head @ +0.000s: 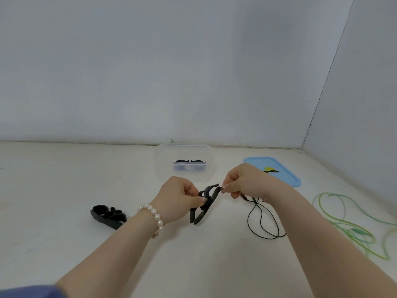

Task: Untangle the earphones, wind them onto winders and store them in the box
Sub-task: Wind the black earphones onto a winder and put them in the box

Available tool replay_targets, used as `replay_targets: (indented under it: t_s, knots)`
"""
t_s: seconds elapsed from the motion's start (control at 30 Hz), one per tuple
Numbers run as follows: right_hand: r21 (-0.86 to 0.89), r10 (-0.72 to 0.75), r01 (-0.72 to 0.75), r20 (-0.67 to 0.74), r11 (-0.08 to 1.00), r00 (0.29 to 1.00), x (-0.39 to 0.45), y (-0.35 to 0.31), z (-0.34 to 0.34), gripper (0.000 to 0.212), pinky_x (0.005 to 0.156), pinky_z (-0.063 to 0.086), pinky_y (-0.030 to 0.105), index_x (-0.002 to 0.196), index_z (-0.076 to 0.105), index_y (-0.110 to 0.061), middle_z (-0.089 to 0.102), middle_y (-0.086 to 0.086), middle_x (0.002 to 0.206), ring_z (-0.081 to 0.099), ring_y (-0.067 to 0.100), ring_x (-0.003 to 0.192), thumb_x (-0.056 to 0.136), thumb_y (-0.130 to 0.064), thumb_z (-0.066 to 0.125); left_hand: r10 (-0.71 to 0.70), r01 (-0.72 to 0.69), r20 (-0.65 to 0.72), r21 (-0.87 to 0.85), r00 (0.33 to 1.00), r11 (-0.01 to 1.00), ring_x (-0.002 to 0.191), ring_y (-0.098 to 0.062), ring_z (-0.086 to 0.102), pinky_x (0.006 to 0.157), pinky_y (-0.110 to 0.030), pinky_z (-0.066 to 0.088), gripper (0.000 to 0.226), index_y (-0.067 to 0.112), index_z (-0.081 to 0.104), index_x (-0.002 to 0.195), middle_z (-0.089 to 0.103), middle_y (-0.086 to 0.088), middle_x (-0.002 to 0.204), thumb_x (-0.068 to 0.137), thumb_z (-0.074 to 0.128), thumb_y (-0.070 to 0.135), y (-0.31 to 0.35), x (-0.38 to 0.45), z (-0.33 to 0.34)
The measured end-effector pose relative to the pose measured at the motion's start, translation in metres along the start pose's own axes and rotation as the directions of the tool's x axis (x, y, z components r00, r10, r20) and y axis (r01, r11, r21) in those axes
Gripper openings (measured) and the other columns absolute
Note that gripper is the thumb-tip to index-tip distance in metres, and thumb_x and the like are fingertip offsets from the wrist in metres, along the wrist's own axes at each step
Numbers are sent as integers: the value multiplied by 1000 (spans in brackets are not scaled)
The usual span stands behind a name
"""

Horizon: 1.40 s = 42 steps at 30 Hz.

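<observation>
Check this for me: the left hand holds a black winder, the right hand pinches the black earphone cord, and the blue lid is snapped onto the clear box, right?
Not quite. The left hand holds the black winder and the right hand pinches the black earphone cord, but the head view shows the blue lid lying flat on the table, right of the open clear box.

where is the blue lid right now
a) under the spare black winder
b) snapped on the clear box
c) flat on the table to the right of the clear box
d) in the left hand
c: the blue lid lies flat on the table, right of the open clear box, partly hidden behind the right hand.
</observation>
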State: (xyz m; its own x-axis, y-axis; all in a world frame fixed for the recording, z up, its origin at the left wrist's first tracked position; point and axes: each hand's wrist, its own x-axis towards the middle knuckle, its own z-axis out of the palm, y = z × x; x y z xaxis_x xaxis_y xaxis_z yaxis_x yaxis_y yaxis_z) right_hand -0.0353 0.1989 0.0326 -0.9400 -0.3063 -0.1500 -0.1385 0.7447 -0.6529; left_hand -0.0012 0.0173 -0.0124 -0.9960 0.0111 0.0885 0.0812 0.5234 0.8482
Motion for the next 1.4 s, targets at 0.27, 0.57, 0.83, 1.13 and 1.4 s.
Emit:
replay_targets:
  t_s: [0.27,0.57,0.83,1.13,1.4]
  knots:
    - [6,-2,2,-42,1000,999,2,1,1,9,53,34,16,83,63,-12,59,-2,67,53,6,63,89,-17,59,14,-4,94,-102,996,995,55,-8,58,58,-17,48,8,2,68,74,64,-10,67,73,74,7,5,-3,1]
    - [181,-70,68,9,981,997,-9,-15,2,11,61,40,20,79,65,-12,55,-1,61,51,9,60,84,-21,67,-30,27,-130,-28,991,999,67,-22,58,75,-39,51,17,7,62,67,63,-7,67,76,72,17,-4,6,2]
    - [305,-199,82,378,949,904,-13,-18,19,16,78,50,32,87,72,-15,62,1,62,62,14,66,91,-19,57,-182,49,-117,-700,976,713,55,-12,53,57,-23,36,15,7,60,73,61,-5,65,86,61,14,8,0,-1]
    - [126,-84,44,331,991,940,-2,3,13,10,77,43,30,74,75,-23,62,-2,65,57,8,62,81,-28,69,33,71,145,-660,989,748,73,-28,51,76,-42,35,19,4,65,71,66,-10,68,65,71,20,13,-10,-2]
    - [-12,-7,9,166,1000,986,0,12,-3,7,65,36,24,63,74,-19,58,4,60,45,12,58,68,-17,79,15,64,293,-260,956,964,52,-7,58,53,-16,39,13,11,66,65,64,1,54,74,72,5,7,-10,3]
